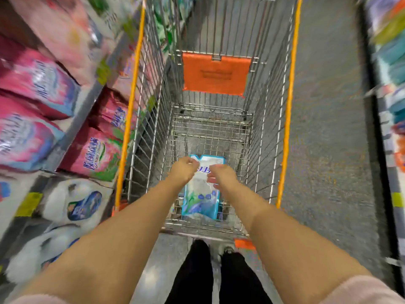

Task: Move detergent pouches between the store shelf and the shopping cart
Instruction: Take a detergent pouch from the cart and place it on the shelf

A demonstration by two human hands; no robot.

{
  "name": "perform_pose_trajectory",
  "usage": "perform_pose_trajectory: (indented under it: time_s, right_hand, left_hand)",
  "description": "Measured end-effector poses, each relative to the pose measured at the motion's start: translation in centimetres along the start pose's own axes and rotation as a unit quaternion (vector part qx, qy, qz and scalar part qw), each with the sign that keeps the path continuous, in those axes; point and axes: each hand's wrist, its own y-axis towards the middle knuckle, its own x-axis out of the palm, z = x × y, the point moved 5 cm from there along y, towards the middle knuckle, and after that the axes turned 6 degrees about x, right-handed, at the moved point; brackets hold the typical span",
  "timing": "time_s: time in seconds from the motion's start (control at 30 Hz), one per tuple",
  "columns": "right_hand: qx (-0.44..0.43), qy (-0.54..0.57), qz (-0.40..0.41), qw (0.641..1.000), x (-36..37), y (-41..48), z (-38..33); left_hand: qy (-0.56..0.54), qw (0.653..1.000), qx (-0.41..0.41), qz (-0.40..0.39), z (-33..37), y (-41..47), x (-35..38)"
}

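Judging from the head camera feed, I put the task somewhere in its early or middle part. The shelf (74, 132) on the person's left is packed with pink bags (32, 84) above and white bags (72, 200) below. The cart (287, 106) parked just beside it holds only one pouch (201, 194) that I can see, blue and white, down inside the basket at the near end. Its top is raised toward the person, and I cannot tell whether its lower end rests on the wire bottom. Both arms reach into the basket. The left hand (183, 170) has its fingers curled round the top left corner of the pouch, and the right hand (221, 174) pinches the top edge on the other side, as far as the blur lets me read it. From one moment I cannot say whether the pouch is going in or coming out, so either a release or a lift back to the shelf is what remains. The grey speckled floor (328, 128) runs down a narrow aisle, with a second shelf (390, 84) of blurred, colourful goods on the right. An orange flap (215, 73) hangs at the far end of the basket, and yellow tags (28, 204) sit on the left shelf edge.
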Motion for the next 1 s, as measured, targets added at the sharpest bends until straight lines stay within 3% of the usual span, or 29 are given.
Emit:
perform_pose_trajectory:
  time_s: [0.3, 0.5, 0.77, 1.0]
  right_hand:
    - [-0.15, 0.005, -0.066, 0.986, 0.0, -11.8, -2.9]
    - [-0.257, -0.041, -0.133, 0.956, 1.0, -21.3, -3.6]
    - [-0.41, -0.08, -0.218, 0.882, 7.3, -35.6, -4.4]
    - [-0.49, -0.108, -0.312, 0.807, 19.1, -48.2, -1.7]
  left_hand:
    - [-0.128, 0.973, 0.1, 0.164, 6.6, -12.2, -3.6]
    - [-0.188, 0.929, 0.145, 0.283, 8.7, -23.7, -6.5]
    - [-0.241, 0.853, 0.231, 0.402, 8.5, -38.1, -15.3]
    - [-0.209, 0.798, 0.27, 0.496, 3.8, -51.7, -24.7]
